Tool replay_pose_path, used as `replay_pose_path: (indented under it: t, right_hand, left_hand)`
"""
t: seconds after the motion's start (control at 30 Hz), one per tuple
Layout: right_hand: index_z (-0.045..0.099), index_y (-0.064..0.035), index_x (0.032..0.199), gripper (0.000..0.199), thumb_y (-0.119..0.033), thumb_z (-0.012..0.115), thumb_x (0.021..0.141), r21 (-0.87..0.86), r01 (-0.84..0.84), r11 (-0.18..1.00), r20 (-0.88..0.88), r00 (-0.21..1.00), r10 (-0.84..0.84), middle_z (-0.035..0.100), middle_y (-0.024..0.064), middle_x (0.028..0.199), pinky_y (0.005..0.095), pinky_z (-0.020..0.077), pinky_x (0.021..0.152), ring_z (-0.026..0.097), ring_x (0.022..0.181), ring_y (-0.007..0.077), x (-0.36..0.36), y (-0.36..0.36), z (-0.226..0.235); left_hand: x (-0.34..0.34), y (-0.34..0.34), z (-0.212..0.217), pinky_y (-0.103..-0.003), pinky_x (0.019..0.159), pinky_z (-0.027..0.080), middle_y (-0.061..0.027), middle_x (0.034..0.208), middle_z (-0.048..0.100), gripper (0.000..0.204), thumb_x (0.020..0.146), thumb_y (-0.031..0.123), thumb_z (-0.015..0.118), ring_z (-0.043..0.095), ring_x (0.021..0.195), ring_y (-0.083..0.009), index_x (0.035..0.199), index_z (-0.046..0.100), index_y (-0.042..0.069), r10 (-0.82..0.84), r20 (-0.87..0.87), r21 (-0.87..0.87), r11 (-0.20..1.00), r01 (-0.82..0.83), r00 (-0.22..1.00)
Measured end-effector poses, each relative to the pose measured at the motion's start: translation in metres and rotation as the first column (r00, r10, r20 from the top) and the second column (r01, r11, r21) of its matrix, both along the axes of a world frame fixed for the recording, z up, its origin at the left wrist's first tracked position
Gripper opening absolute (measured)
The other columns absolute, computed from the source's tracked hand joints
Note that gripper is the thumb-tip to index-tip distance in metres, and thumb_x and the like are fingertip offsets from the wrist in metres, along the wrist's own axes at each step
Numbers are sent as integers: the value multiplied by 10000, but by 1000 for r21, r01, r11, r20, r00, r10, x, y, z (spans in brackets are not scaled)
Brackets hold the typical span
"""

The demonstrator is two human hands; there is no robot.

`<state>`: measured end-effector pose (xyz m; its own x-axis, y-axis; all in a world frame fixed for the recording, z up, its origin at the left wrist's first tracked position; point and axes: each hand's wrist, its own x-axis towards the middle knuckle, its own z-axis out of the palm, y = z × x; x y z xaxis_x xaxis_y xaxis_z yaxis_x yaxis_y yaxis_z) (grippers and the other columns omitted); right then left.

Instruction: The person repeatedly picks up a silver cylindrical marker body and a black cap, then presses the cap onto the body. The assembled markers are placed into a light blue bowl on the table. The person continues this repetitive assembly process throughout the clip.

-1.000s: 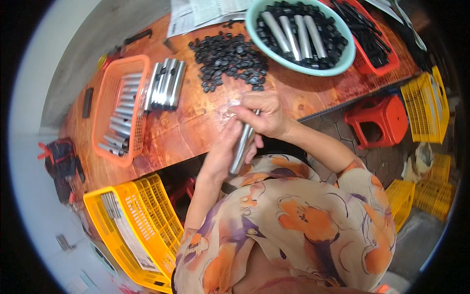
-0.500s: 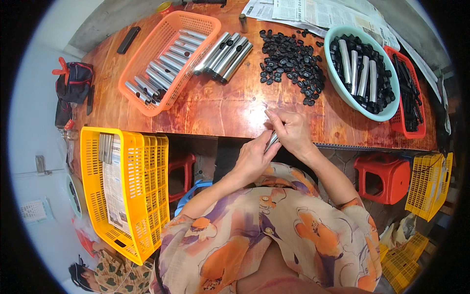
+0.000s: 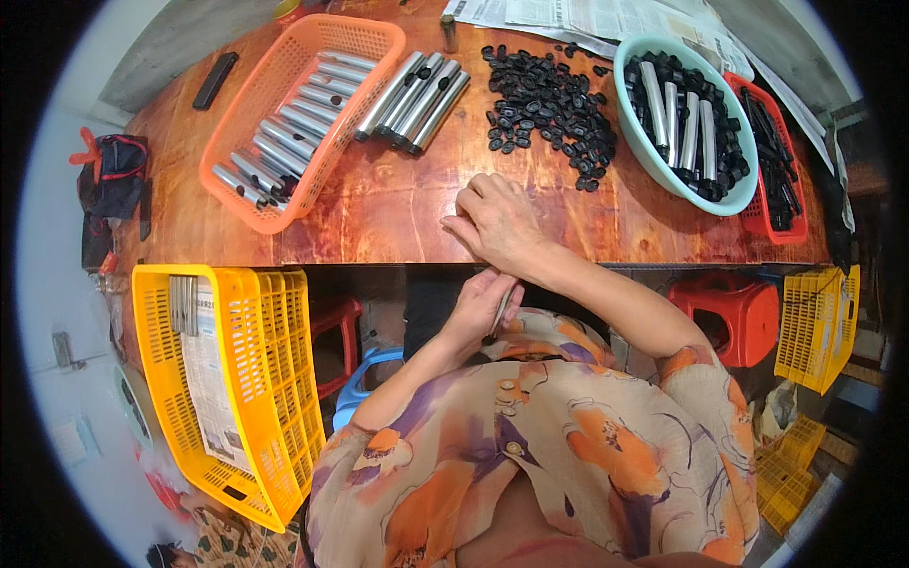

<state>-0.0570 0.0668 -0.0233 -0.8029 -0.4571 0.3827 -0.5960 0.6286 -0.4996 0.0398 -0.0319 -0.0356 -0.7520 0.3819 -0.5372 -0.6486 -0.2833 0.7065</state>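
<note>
My left hand (image 3: pixel 480 308) is closed around a metal tube (image 3: pixel 501 312) just below the table's front edge, in front of my shirt. Most of that tube is hidden by the fingers. Reaching over the table edge, my right hand (image 3: pixel 497 222) has bent fingers, with the thumb standing apart from them and nothing visible between. Beyond it lies a pile of small black oval pieces (image 3: pixel 559 109). Several silver tubes (image 3: pixel 417 104), some with a black oval piece on them, lie side by side to the left of that pile.
An orange basket (image 3: pixel 224 128) of silver tubes stands at left. On the right are a pale green bowl (image 3: pixel 627 123) with black parts and tubes, and a red basket (image 3: pixel 795 204). Newspapers (image 3: pixel 606 14) lie at the back. A yellow crate (image 3: pixel 251 331) stands left below the table.
My right hand has come off the tube and moved up and left over the table. My left hand has drawn down toward my body with the tube. The whole view has shifted slightly.
</note>
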Motion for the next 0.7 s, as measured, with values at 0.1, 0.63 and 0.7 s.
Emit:
replay_pose_path:
  t: [0.1, 0.63, 0.7]
  right_hand:
    - [593, -53, 824, 246, -277, 693, 812, -50, -26, 998, 50, 998, 28, 510, 111, 906, 393, 428, 785, 519, 890, 300, -1, -3, 0]
    - [592, -107, 1119, 266, -208, 583, 873, 150, -469, 871, 128, 882, 453, 468, 145, 1349, 427, 349, 984, 405, 1300, 276, -13, -3, 0]
    - [568, -86, 1131, 290, -186, 594, 860, 151, -450, 880, 153, 890, 429, 465, 151, 1340, 436, 339, 996, 398, 1304, 286, -13, -5, 0]
  left_hand:
    - [0, -6, -4, -218, 428, 355, -20, 578, 521, 290, 993, 288, 468, 459, 462, -88, 822, 540, 65, -12, 6, 14, 1000, 12, 1000]
    - [-33, -22, 0, -234, 410, 276, 8, 543, 440, 163, 912, 178, 633, 383, 449, -82, 854, 564, 41, -393, 146, 79, 920, 385, 908]
    - [-38, -25, 2, -237, 412, 272, 5, 549, 453, 168, 910, 177, 631, 385, 454, -81, 839, 565, 40, -488, 106, -51, 867, 495, 866]
